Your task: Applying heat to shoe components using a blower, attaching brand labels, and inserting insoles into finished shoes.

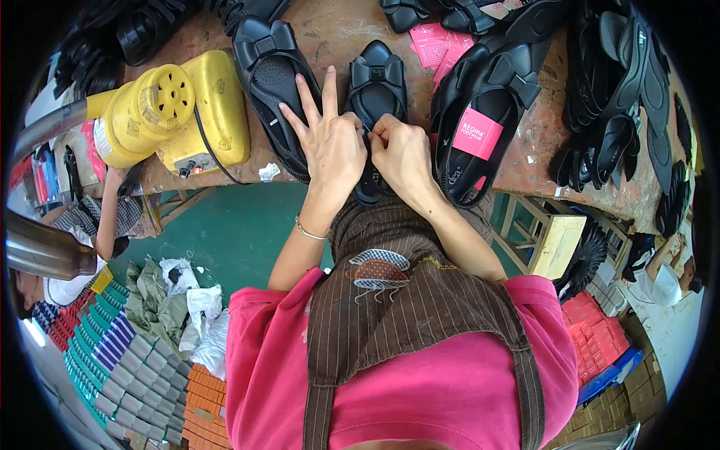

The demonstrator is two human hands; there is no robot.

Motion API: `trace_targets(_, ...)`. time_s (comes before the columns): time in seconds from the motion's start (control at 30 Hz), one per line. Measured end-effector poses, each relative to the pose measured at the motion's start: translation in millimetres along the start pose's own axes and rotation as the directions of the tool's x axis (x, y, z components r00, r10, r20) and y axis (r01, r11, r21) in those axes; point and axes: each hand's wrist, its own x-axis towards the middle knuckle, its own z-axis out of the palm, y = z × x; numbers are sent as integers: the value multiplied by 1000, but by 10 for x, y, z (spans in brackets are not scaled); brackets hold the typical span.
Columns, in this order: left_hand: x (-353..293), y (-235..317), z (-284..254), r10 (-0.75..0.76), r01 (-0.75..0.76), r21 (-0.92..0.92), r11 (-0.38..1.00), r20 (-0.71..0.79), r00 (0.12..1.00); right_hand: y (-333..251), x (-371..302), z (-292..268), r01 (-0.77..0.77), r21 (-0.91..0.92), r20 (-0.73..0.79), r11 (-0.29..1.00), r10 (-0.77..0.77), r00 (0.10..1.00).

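Between my hands lies a black flat shoe (377, 77) with a bow on its toe, toe pointing away from me, at the table's near edge. My left hand (335, 146) grips its left side with thumb and index; the other fingers spread over a second black bow shoe (271, 79) on the left. My right hand (403, 148) is closed in a pinch at the middle shoe's opening, close to the left fingertips. Whatever sits between the right fingertips is hidden. Close on the right lie more black bow shoes (517, 71), one with a pink card (477, 133) inside.
A yellow machine (180, 112) with a vented motor stands left on the worn table (322, 30). More black shoes and soles (634, 82) are heaped at the right, and pink cards (441, 46) lie at the back. Stacked boxes (142, 375) line the floor; other people sit at both sides.
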Motion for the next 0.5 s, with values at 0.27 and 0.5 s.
trace_targets(0.27, -10, -65, -7, 110, -110, -42, 993, -1, 994, 53, -22, -24, -6, -20, 53, 1000, 8, 999)
trace_targets(0.5, 11, -78, -21, 114, -120, 78, 990, 68, 991, -3, 15, -18, 24, -134, 122, 991, -7, 992)
